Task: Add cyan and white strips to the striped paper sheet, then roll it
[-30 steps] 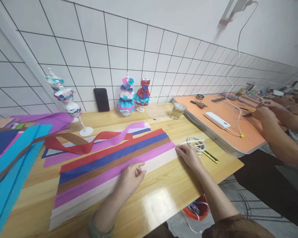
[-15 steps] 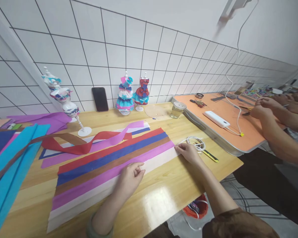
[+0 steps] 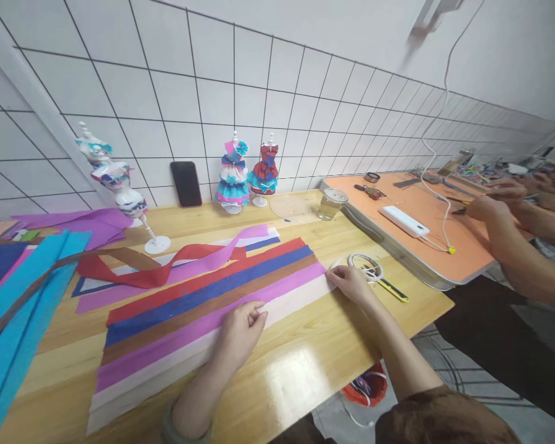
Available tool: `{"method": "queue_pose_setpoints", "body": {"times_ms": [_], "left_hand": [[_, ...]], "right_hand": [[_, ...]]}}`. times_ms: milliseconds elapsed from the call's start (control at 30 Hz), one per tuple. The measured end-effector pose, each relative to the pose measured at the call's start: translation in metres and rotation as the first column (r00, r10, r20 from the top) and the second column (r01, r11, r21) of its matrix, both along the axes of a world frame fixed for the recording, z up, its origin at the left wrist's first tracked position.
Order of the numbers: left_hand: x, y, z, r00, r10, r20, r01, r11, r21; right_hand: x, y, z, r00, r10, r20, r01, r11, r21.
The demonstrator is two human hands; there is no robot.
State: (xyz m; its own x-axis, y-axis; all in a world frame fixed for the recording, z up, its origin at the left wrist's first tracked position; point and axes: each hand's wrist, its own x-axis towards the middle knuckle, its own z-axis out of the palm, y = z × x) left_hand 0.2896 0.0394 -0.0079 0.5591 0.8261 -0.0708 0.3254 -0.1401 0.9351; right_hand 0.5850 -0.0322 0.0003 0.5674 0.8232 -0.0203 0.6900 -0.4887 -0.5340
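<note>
Now left hand (image 3: 241,328) slightly leftward

Strips (image 3: 203,305) on table (image 3: 333,345), phone (image 3: 185,184) behind, cutter (image 3: 394,291) right

Left hand (image 3: 240,330) curls loosely — right hand (image 3: 351,285) points inward.

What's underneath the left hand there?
A purple strip and a white strip run in beneath the left hand; whatever the hand itself covers can't be seen.
</note>
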Motion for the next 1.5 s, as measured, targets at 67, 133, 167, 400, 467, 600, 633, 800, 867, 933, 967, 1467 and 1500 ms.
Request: {"method": "queue_pose_setpoints", "body": {"times_ms": [67,133,167,400,467,600,633,800,867,933,967,1467,1500], "left_hand": [[0.000,0.000,0.000,1.000,-0.010,-0.013,0.010,1.000,0.000],[0.000,0.000,0.000,1.000,-0.016,-0.020,0.016,1.000,0.003],[0.000,0.000,0.001,1.000,-0.016,-0.021,0.016,1.000,0.004],[0.000,-0.001,0.002,1.000,-0.019,-0.020,0.020,1.000,0.018],[0.000,-0.001,0.001,1.000,-0.021,-0.020,0.021,1.000,0.020],[0.000,-0.001,0.000,1.000,-0.017,-0.011,0.017,0.999,0.032],[0.000,-0.001,0.000,1.000,-0.015,-0.011,0.015,0.999,0.034],[0.000,0.000,-0.001,1.000,-0.010,-0.008,0.010,1.000,0.021],[0.000,0.000,-0.001,1.000,-0.012,-0.010,0.012,1.000,0.019],[0.000,-0.001,0.000,1.000,-0.013,-0.016,0.014,1.000,0.023],[0.000,-0.001,0.001,1.000,-0.012,-0.018,0.013,1.000,0.025],[-0.002,-0.006,0.005,0.991,-0.065,-0.121,0.094,0.964,0.249],[-0.003,-0.008,0.008,0.984,-0.080,-0.159,0.126,0.944,0.304]], "right_hand": [[0.000,0.001,0.000,1.000,-0.001,0.009,0.002,1.000,-0.006],[0.000,0.001,0.000,1.000,0.000,0.018,0.000,1.000,-0.012],[0.000,0.002,0.000,1.000,0.003,0.021,-0.003,1.000,-0.015],[-0.001,0.002,0.001,0.999,0.003,0.041,-0.002,1.000,-0.023],[-0.002,0.003,0.002,0.999,-0.005,0.047,0.006,1.000,-0.023],[-0.004,0.002,0.004,0.998,-0.025,0.049,0.026,1.000,-0.014],[-0.004,0.002,0.004,0.998,-0.030,0.047,0.031,0.999,-0.009],[-0.003,0.001,0.001,0.998,-0.051,0.034,0.050,0.998,0.035],[-0.002,0.001,-0.001,0.997,-0.064,0.030,0.062,0.996,0.064],[-0.001,0.001,-0.002,0.997,-0.077,0.027,0.074,0.992,0.101],[-0.001,0.000,-0.003,0.996,-0.081,0.025,0.078,0.990,0.122],[-0.117,-0.035,-0.003,0.906,0.325,0.273,-0.393,0.884,0.254],[-0.125,-0.035,-0.003,0.860,0.412,0.300,-0.475,0.861,0.179]]}}
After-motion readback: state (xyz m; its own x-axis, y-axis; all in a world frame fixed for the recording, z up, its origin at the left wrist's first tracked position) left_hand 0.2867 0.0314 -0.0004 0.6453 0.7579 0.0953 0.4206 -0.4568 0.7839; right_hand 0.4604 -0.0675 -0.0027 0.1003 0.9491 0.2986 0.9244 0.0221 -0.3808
